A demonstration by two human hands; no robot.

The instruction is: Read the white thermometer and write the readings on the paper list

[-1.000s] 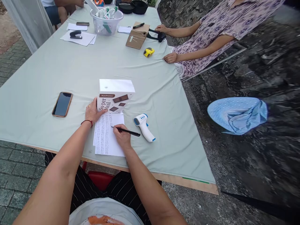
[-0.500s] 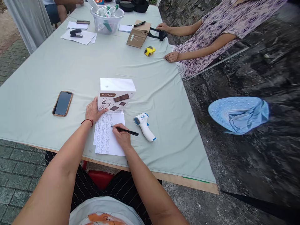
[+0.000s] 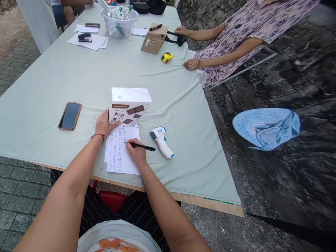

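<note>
My right hand point(image 3: 136, 153) is closed around a black pen point(image 3: 143, 146), its tip on a written sheet of paper point(image 3: 123, 150). Dense rows of small handwriting fill much of the page. A white "NutriMotion" box point(image 3: 131, 96) stands at the top of the sheet. My left hand point(image 3: 104, 125) grips the box's lower left corner, thumb across the front and fingers along the side. Just right of my writing hand lies a white and blue infrared thermometer point(image 3: 161, 141). Farther left rests a phone point(image 3: 69, 116) in a brown case.
Toward the far end are a stapler point(image 3: 84, 37) on papers, a clear tub point(image 3: 118, 26) with bottles, a brown pouch point(image 3: 152, 43) and a yellow tape measure point(image 3: 167, 57). Another person's hands point(image 3: 192, 63) touch the table's right edge. A blue hat point(image 3: 267, 127) lies on the rock.
The pale cloth hanging at the upper left has swung a little to the right. Both my hands, the pen and the box look the same as before.
</note>
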